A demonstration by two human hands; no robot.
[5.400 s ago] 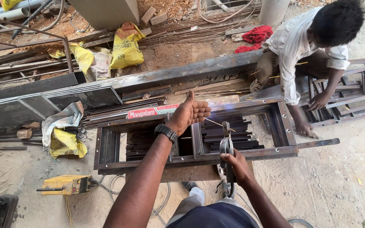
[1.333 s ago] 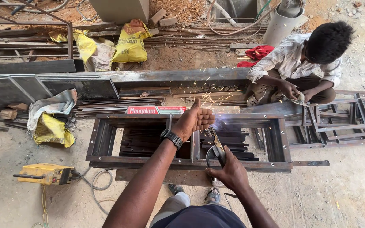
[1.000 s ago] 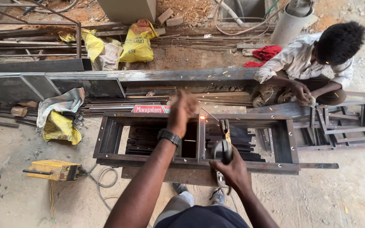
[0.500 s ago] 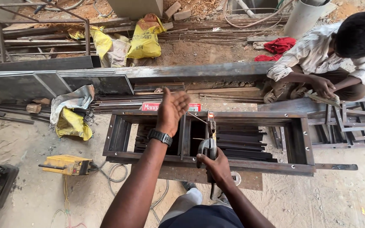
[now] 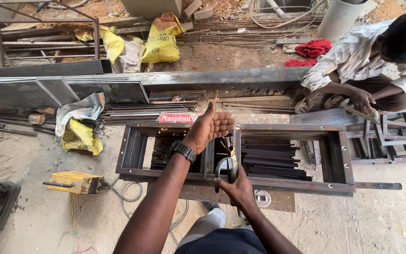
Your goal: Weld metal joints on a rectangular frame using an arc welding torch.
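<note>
Head view, looking down: my right hand (image 5: 238,188) is wrapped around the handle of a welding electrode holder (image 5: 225,170), fingers curled tight on it, wrist bent slightly upward. The holder's rod runs toward twelve o'clock to a small bright spark (image 5: 235,128) at the upright middle bar of a rectangular steel frame (image 5: 334,157) lying flat near the centre of the picture. My left hand (image 5: 208,128) is raised flat over the frame, at eleven o'clock from the holder, palm turned toward the spark, fingers straight and pressed together, thumb pointing up. A dark wristwatch (image 5: 183,151) sits on that wrist. Both forearms reach out from six o'clock. The rod's tip is lost in glare, and the holder's jaws are partly covered by my fingers. At nine o'clock a yellow welding machine (image 5: 74,182) rests on sandy ground. At two o'clock another person (image 5: 363,66) crouches over metal pieces, cut off by the picture's edge.
</note>
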